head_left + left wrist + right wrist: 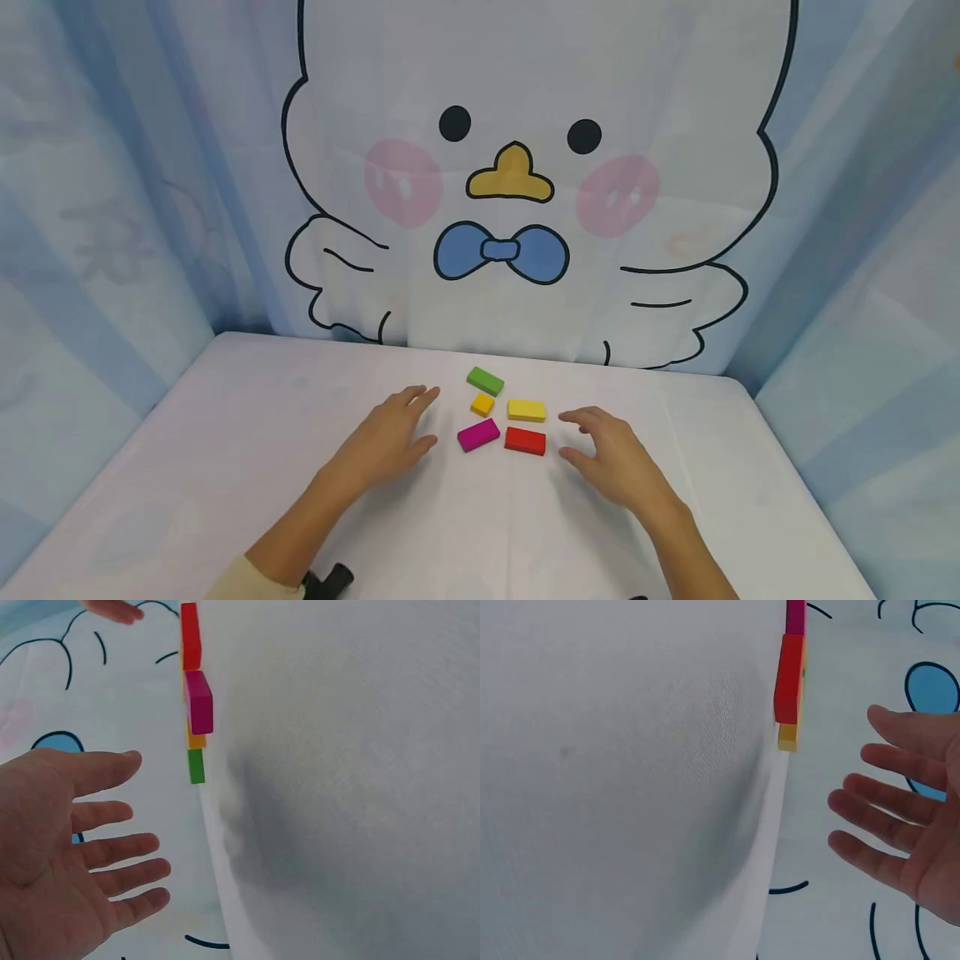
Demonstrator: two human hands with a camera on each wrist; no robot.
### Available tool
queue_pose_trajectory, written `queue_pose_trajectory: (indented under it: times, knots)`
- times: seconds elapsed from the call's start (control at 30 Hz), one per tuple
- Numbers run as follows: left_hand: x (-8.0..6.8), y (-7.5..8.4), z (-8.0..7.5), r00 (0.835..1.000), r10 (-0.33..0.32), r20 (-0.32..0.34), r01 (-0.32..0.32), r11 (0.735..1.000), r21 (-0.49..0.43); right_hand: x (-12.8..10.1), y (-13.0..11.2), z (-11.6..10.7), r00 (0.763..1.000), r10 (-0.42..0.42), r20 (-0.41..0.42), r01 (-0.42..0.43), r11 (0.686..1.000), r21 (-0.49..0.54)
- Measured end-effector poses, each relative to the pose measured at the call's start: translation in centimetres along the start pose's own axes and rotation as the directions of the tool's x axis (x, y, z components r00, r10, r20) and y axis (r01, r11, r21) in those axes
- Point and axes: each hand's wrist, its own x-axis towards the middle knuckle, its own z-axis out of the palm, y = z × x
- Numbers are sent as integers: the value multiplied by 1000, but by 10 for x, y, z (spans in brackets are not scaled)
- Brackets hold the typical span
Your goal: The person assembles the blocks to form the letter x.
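The tablecloth (240,417) looks matt and finely woven; the coloured blocks (482,405) on it, smooth; the printed backdrop (510,317) behind it, creased cloth.

A: Where do the five blocks (519,412) lie?
B: They lie together on the table (187,450), and the backdrop cloth (675,83) hangs behind it.
A: How are they arranged?
B: The rearmost block (485,382) is nearest to the cloth. Just before it lies the middle block (482,405), and to the right of this one, the right-hand block (527,410). In front are the front-left block (477,435) and, just at its right, the front-right block (525,441), which is before the right-hand block.
A: And the hands?
B: The left hand (393,433) is to the left of the blocks, the right hand (609,454) to their right, both over the table.
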Motion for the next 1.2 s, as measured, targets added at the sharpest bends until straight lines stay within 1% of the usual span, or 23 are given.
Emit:
queue_pose_trajectory:
  times: [0.1,0.37,0.5,0.73,0.87,1.03,1.2]
  knots:
    - [8,0,1,999,-22,31,24,998,-52,3,0,0,1000,4,19,-5,1000,25]
    - [31,0,3,999,22,48,-15,988,-154,14,-3,3,998,8,56,-15,993,118]
    - [45,-2,9,997,43,64,-28,977,-212,19,-5,6,998,26,63,-35,989,145]
    - [65,-4,19,994,50,93,-21,957,-289,26,-8,11,996,50,79,-63,982,180]
    - [73,-4,23,993,35,110,3,944,-329,30,-8,15,994,67,89,-83,978,189]
    - [80,0,27,990,29,138,24,930,-367,34,-8,21,990,80,119,-100,979,176]
    - [87,5,30,989,37,146,20,928,-372,35,-7,25,986,71,149,-97,979,178]
